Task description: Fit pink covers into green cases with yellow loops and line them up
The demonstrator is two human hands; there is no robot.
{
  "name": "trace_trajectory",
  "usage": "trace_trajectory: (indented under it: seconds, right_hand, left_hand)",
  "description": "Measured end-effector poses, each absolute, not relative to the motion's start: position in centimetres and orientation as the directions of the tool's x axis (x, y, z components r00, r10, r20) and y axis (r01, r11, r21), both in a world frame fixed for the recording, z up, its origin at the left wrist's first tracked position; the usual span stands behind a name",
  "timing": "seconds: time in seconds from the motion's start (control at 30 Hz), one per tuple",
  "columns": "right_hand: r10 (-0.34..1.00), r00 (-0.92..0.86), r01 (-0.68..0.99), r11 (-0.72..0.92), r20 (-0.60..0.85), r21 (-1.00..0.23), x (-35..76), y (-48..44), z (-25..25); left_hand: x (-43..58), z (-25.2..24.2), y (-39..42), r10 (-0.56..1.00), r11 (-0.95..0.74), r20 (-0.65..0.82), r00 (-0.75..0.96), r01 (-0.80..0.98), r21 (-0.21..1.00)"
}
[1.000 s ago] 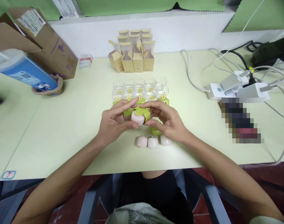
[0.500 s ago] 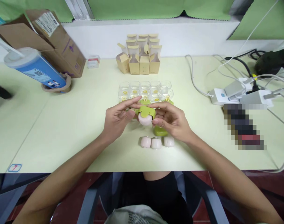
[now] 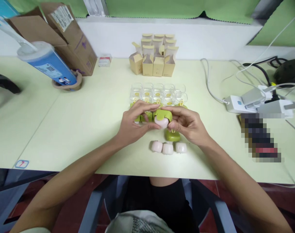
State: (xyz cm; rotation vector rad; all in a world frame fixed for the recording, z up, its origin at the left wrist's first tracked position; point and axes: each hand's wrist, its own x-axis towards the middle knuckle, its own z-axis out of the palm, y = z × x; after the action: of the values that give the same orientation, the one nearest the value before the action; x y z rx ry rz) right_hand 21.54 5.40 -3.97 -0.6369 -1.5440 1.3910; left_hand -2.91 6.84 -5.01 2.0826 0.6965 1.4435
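Observation:
Between my two hands is a small rounded pale pink piece with a green leaf-shaped cap (image 3: 162, 118) over its top. My left hand (image 3: 135, 123) pinches it from the left, thumb low and fingers along the top. From the other side my right hand (image 3: 188, 123) grips it with thumb and fingers. Just below lies a green cap with a yellow loop (image 3: 173, 136). Nearer the table edge stand three pale pieces: a pinkish one (image 3: 157, 146), a whitish one (image 3: 168, 148) and another whitish one (image 3: 180, 147). Behind my left fingers, green-capped pieces (image 3: 146, 117) are partly hidden.
Clear plastic cups (image 3: 158, 88) stand in rows beyond my hands. Several open small cartons (image 3: 158, 66) are grouped by the wall. At left are a blue canister (image 3: 55, 69) and a cardboard box (image 3: 77, 45); at right, chargers with cables (image 3: 254, 100) and a blurred-out object (image 3: 259, 137).
My left fingers and thumb have closed in on the capped piece, where they were more spread before. The whole view has shifted, so the table's things appear farther right.

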Motion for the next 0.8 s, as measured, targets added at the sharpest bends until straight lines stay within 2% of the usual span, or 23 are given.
trace_trajectory:
  seconds: [0.13,0.2,0.3,0.4,0.6,0.8]
  right_hand:
    - [0.851,-0.412,-0.157,0.286,0.326,-0.945,22.0,5.9,-4.1]
    - [0.866,-0.282,-0.007,0.429,0.414,-0.903,22.7,6.6,-4.1]
    - [0.800,-0.161,0.347,0.594,0.578,-0.726,24.0,7.8,-4.2]
    - [0.711,-0.245,0.538,0.665,0.660,-0.517,24.6,8.6,-4.5]
    - [0.597,-0.415,0.651,0.722,0.687,-0.234,24.3,8.9,-5.8]
    - [0.574,-0.477,0.733,0.678,0.665,-0.059,24.6,9.0,-6.7]
  left_hand:
    - [-3.2,-4.5,7.0,0.592,-0.806,0.739,0.322,0.241,0.541]
    - [-3.6,-4.3,7.5,0.590,-0.800,0.760,0.274,0.324,0.504]
    - [-4.7,-4.3,8.9,0.658,-0.692,0.747,0.097,0.469,0.549]
    - [-6.4,-5.2,10.3,0.694,-0.604,0.720,-0.006,0.540,0.586]
    - [-8.6,-7.4,10.5,0.763,-0.574,0.639,0.099,0.558,0.599]
    - [-8.4,-8.0,10.3,0.739,-0.593,0.665,0.105,0.569,0.569]
